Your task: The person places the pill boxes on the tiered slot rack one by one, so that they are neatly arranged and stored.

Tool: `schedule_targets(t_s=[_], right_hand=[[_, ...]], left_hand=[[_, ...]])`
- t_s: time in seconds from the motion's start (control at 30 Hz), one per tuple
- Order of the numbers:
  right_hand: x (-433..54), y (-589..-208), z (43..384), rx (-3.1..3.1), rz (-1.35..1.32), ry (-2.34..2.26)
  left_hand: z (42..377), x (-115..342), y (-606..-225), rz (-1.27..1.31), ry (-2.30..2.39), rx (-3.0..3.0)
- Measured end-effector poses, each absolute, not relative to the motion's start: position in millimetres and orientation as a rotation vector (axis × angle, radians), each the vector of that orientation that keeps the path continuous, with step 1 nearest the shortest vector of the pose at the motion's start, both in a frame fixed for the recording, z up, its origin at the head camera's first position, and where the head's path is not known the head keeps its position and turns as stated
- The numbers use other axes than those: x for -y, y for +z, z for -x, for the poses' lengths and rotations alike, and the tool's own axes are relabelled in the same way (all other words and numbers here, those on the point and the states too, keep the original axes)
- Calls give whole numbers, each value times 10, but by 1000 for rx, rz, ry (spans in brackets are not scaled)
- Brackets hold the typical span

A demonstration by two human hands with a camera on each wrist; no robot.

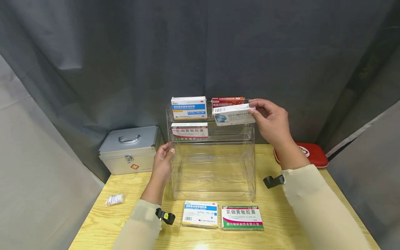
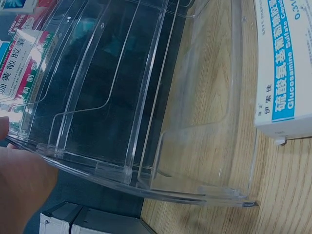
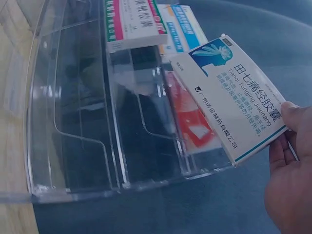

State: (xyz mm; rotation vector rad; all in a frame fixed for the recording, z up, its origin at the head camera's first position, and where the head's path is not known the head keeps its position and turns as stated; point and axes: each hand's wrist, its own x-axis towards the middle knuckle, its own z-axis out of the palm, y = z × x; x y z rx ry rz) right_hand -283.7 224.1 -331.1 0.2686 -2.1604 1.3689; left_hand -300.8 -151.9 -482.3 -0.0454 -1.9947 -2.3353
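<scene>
My head view alone shows the red case [image 1: 318, 156] at the far right corner of the wooden table [image 1: 103, 225]. Right hand [image 1: 272, 121] pinches white carton [image 1: 233, 116]; left hand [image 1: 164, 162] grips clear rack [image 1: 214, 195].

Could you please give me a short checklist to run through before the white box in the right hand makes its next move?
1. White box secured: ok; the right hand pinches one end between thumb and fingers.
2. Clear rack steadied: ok; the left hand grips its left side.
3. White box's printed front facing outward: ok; it shows in the head view.
4. White box level: not ok; its right end sits higher in the head view.
5. White box apart from the red box behind it: cannot tell; the two overlap in the head and right wrist views.
</scene>
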Motion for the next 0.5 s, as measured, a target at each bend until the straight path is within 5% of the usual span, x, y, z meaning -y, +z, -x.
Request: schedule_targets(t_s=[0.5], right_hand=[[-2168,-3565,3088,2319,-216,1399]], left_hand=[[2992,1519,-4819,70,-2343,1986]])
